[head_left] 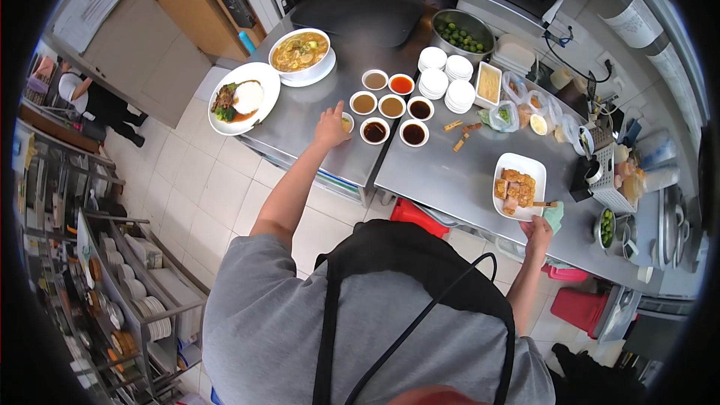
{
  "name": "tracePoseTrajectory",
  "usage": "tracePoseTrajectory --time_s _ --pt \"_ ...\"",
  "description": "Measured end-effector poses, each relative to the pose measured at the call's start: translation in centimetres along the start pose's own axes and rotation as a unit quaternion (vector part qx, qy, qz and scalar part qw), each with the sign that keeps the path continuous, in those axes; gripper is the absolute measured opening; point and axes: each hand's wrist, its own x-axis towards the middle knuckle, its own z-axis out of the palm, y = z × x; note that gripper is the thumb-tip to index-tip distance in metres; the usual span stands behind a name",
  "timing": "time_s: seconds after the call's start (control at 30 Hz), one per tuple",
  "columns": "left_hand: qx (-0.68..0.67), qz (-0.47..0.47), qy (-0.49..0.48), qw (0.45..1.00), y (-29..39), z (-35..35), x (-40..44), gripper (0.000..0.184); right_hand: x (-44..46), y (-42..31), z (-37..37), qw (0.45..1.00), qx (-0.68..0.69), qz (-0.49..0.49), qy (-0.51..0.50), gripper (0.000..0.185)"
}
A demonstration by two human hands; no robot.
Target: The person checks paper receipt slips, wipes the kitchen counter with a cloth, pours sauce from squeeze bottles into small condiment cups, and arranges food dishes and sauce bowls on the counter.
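Observation:
My left hand is at the front edge of a group of small white sauce bowls, its fingers around the left side of a small sauce bowl with pale yellowish contents. Several more bowls of brown, dark and red-orange sauce stand beside it. Over on the right, my right hand is closed at the near corner of a square white plate, with a green cloth at its fingers. Golden-brown skewered pieces lie on that plate, their stick ends pointing right.
Left on the steel counter are a soup bowl on a saucer and a plate of rice. Stacked white dishes, a metal bowl of limes and bagged ingredients stand behind. Another person is at far left.

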Motion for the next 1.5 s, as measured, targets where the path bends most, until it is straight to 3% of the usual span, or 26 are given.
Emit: tracePoseTrajectory --time_s 0.2,0.33,0.53,0.73,0.8,1.0,1.1,1.2,1.37,1.5 --pt "0.010 0.066 0.022 0.998 -0.6 -2.2 5.1 0.095 -3.7 1.5 2.9 0.999 0.025 0.015 0.030 0.019" --pt "0.016 0.119 -0.002 0.993 2.2 -5.9 9.9 0.093 -7.2 1.3 4.9 0.997 0.045 0.010 0.064 0.018" --pt "0.009 0.186 0.030 0.982 7.1 -5.3 18.5 0.091 -11.8 1.5 6.2 0.990 0.029 -0.006 0.139 0.015" --pt "0.032 0.182 0.000 0.983 11.7 -1.1 23.8 0.088 -15.8 0.0 8.4 0.983 0.029 -0.012 0.181 0.013" --pt "0.034 0.140 -0.030 0.989 12.4 0.2 24.5 0.087 -16.5 -1.2 9.7 0.985 -0.007 -0.011 0.175 0.014" --pt "-0.025 0.120 -0.052 0.991 12.1 2.8 24.5 0.085 -15.5 -1.9 14.5 0.998 -0.024 0.003 0.066 0.017" --pt "-0.114 0.189 0.081 0.972 10.8 2.4 22.5 0.077 -14.0 -2.4 18.6 0.997 -0.051 0.019 -0.053 0.020" --pt "-0.190 0.231 0.092 0.950 8.2 -2.0 16.9 0.067 -13.0 -2.5 23.4 0.981 -0.049 0.041 -0.185 0.022" --pt "-0.239 0.204 0.160 0.936 -1.2 -6.7 7.1 0.052 -12.3 -0.3 31.5 0.932 -0.043 0.085 -0.350 0.021" --pt "-0.188 0.131 0.191 0.955 -8.4 -9.0 0.9 0.046 -11.0 4.9 36.4 0.911 -0.040 0.088 -0.400 0.018"
